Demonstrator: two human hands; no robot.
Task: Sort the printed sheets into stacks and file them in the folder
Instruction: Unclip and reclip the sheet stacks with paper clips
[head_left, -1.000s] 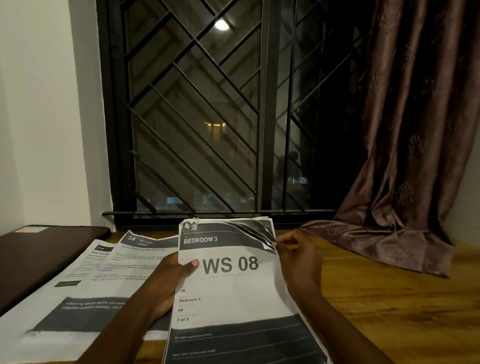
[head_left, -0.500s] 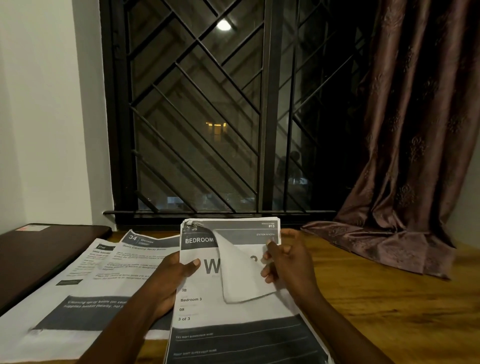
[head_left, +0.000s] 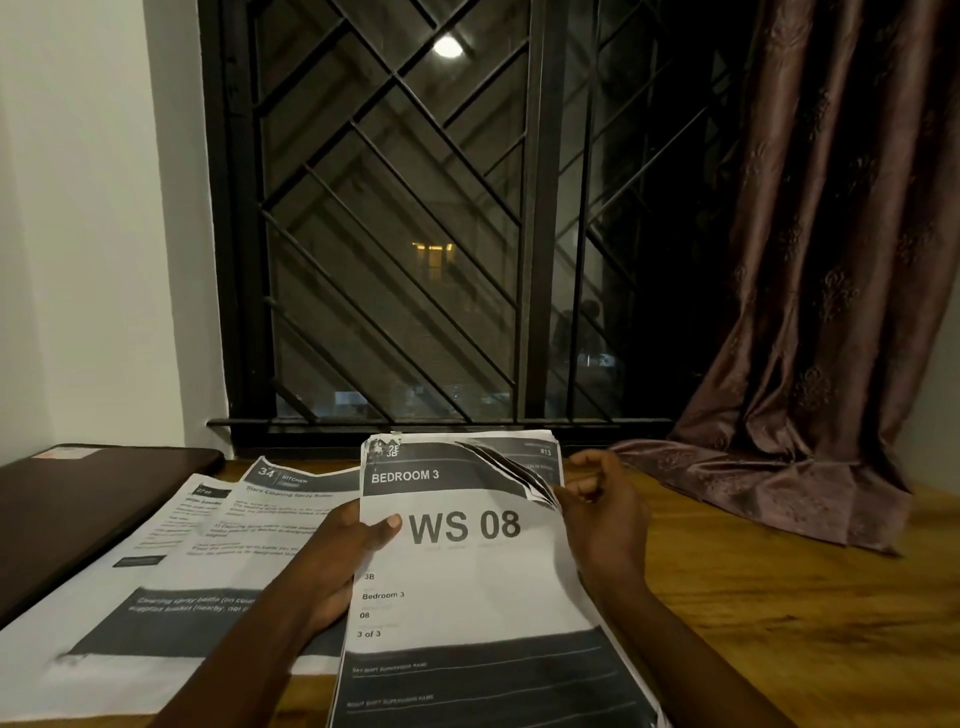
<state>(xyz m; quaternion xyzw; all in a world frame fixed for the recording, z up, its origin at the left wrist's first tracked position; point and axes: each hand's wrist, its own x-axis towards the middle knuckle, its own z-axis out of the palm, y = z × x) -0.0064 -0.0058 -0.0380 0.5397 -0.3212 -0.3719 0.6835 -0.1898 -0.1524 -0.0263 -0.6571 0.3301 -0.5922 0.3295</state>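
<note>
A stack of printed sheets (head_left: 483, 587) is held up over the wooden table; its top page reads "BEDROOM 3" and "WS 08". My left hand (head_left: 337, 551) grips the stack's left edge, thumb on the front. My right hand (head_left: 602, 514) pinches the upper right corners, which are fanned and curled so a page behind shows. Two other printed sheets (head_left: 208, 545) lie overlapping on the table at left, one headed "34 KITCHEN". A dark brown folder (head_left: 78, 499), closed, lies at the far left.
The wooden table (head_left: 779, 613) stretches to the right. A brown curtain (head_left: 769, 478) drapes onto its far right part. A barred window (head_left: 415, 234) stands behind, with a white wall to the left.
Half a second ago the top sheet's right corner was folded far over toward the left; now it has dropped back, and only the upper right corners stay fanned under my right hand.
</note>
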